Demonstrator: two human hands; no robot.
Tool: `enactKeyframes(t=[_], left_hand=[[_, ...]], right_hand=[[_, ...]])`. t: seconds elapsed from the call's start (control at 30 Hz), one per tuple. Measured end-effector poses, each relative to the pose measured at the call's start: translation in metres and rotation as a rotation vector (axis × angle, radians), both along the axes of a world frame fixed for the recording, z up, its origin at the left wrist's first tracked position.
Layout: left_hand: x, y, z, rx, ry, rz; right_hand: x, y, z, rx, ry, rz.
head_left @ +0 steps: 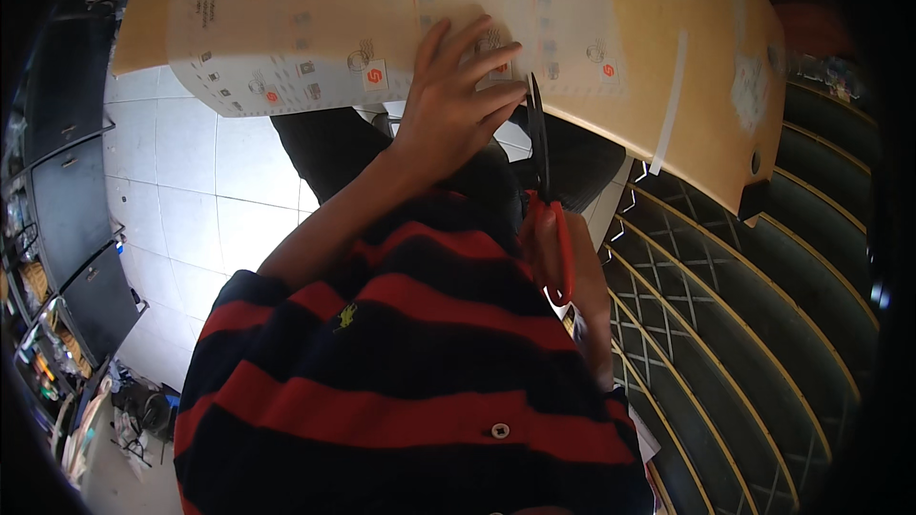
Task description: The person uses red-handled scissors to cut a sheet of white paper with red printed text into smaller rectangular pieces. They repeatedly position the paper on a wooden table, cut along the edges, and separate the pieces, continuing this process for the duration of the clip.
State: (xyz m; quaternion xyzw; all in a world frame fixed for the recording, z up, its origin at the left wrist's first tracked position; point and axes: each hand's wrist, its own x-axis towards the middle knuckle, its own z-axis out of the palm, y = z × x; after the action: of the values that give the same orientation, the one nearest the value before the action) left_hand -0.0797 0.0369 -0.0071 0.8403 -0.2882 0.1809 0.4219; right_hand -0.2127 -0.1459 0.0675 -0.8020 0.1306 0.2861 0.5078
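A wide translucent sheet (324, 29) printed with small red and grey marks lies over the tan table, its near edge curving toward me. My left hand (463, 86) rests on this sheet close to that edge, fingers spread and pointing away from me. In my right hand (572, 238) is a pair of scissors (540, 143), red-handled with long dark blades. The blades point away from me, and their tips are at the sheet's near edge, just right of my left fingertips. Whether any of the sheet sits between the blades, I cannot tell.
The tan table (706, 86) has a pale tape strip and a round hole at its right end. Curved dark shelves (725, 315) with yellow edges fill the right side. Dark cabinets (72, 191) stand at left beside white floor tiles (181, 162). My legs are beneath the table.
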Motion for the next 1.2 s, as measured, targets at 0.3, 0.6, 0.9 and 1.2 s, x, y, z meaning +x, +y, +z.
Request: enactKeyframes(t=[0.3, 0.6, 0.9, 1.2], left_hand=[[-0.002, -0.004, -0.002, -0.012, -0.18, -0.006], [-0.007, -0.01, -0.002, -0.01, -0.163, 0.007], [-0.004, -0.008, 0.003, 0.054, -0.189, -0.036], [-0.001, -0.008, 0.005, 0.096, -0.201, -0.075]], right_hand=[[0.016, 0.008, 0.016, -0.014, 0.204, -0.076], [0.016, 0.009, 0.018, -0.02, 0.167, -0.092], [0.016, 0.01, 0.014, -0.028, 0.165, -0.103], [0.016, 0.016, 0.014, -0.062, 0.181, -0.157]])
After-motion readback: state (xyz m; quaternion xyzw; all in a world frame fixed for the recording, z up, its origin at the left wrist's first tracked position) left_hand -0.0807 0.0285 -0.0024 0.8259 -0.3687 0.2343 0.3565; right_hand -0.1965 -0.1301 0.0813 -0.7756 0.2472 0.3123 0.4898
